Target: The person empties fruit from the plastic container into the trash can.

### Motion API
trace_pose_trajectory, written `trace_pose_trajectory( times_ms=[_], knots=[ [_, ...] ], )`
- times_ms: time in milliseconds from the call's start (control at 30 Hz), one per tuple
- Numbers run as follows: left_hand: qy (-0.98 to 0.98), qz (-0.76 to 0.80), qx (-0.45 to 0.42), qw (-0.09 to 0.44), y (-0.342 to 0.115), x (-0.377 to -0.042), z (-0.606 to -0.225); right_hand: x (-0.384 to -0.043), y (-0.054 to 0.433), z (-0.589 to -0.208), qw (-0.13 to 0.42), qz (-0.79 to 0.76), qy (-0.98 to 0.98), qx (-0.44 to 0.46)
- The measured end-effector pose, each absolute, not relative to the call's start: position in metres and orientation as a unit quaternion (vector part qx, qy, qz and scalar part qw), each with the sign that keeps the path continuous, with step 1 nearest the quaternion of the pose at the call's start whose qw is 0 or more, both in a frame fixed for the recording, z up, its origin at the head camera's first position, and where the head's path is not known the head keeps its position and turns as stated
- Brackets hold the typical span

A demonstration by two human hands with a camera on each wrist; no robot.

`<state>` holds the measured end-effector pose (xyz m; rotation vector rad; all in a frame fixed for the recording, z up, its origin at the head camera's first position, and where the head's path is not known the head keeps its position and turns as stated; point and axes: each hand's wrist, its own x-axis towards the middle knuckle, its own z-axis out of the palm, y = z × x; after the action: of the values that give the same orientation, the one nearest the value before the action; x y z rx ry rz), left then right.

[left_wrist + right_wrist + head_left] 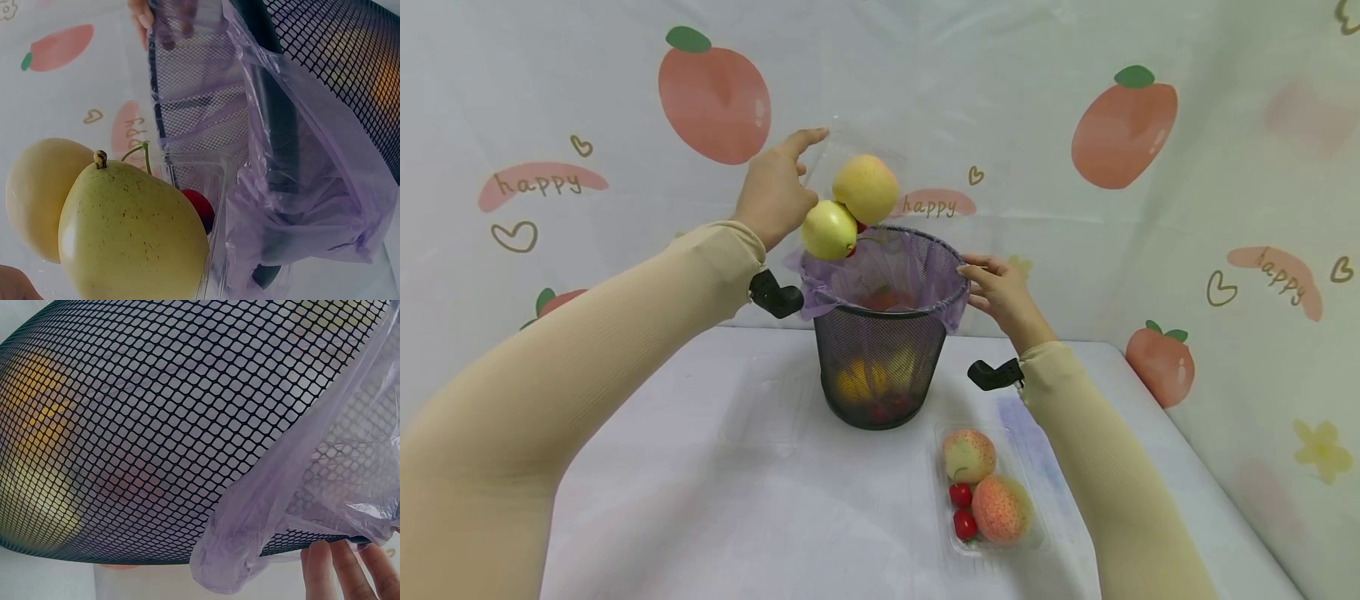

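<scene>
My left hand [778,187] holds a clear plastic tray [220,181] tilted at the left rim of a black mesh wastebasket [883,367]. A green-yellow pear [829,231], a pale yellow round fruit [866,190] and a red cherry [200,209] with a green stem are at the tray's tilted side. A purple bag [917,258] lines the wastebasket and folds over its rim. My right hand [1003,296] grips the rim on the right side. Through the mesh show yellow fruit [861,381] and red shapes, blurred. The left fingertips' contact is partly hidden.
On the white table [820,517], a second clear tray [1037,537] at front right holds two peaches [1002,508] and two cherries [960,495]. Another clear tray [763,408] lies left of the wastebasket. A printed curtain [1000,100] hangs behind.
</scene>
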<state>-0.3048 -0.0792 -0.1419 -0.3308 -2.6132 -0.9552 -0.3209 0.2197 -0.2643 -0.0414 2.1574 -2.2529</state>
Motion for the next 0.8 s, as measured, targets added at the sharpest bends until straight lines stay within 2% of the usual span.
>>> trace_pose_trajectory(
  times_ms=[467,800],
  knots=[
    [-0.917,-0.32,-0.095,0.218,-0.087,-0.308,-0.131,-0.323,0.217,-0.264,0.009,-0.726,0.687,-0.009],
    [-0.911,-0.354,-0.08,0.197,-0.091,-0.305,-0.131,-0.322,0.217,-0.264,0.01,-0.723,0.691,-0.009]
  ],
)
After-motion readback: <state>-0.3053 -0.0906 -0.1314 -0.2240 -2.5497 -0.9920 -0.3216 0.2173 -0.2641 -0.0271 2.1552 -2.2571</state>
